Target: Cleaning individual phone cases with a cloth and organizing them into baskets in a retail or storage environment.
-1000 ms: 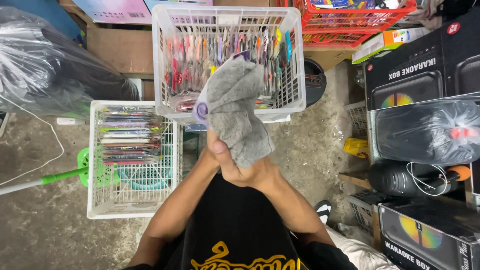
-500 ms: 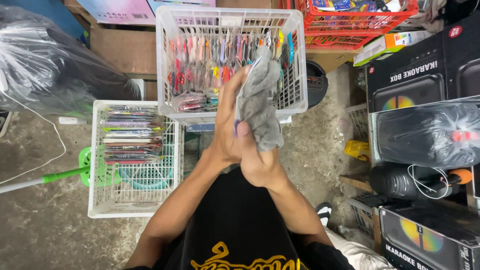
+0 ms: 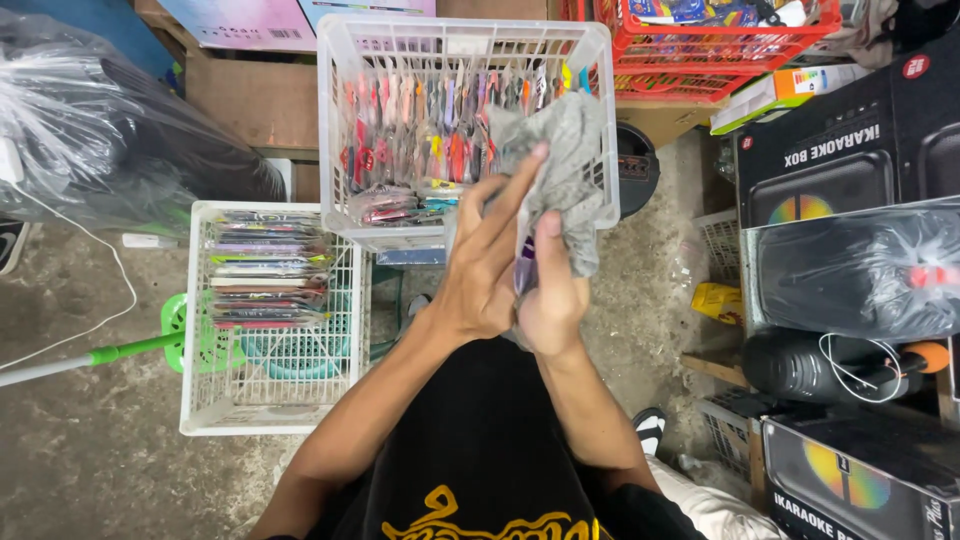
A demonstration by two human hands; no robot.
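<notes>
My left hand (image 3: 482,262) and my right hand (image 3: 551,296) are pressed together in front of my chest. Between them sits a thin flat packet with a purple edge (image 3: 525,272), mostly hidden. A grey cloth (image 3: 562,158) bunches over the packet's top, and my right hand grips both cloth and packet. The left hand lies flat against the packet with fingers stretched upward. Behind the hands stands a white plastic crate (image 3: 350,140) packed with several upright colourful packets.
A second white crate (image 3: 200,400) with stacked packets sits lower left, over a green broom (image 3: 120,350). A clear plastic bag (image 3: 90,110) lies far left. Red baskets (image 3: 720,40) stand at the back; black speaker boxes (image 3: 830,130) and wrapped speakers crowd the right.
The hands have shifted slightly right. The cloth has slid up from covering the packet to bunching over its top, and my left hand has flattened against the packet.
</notes>
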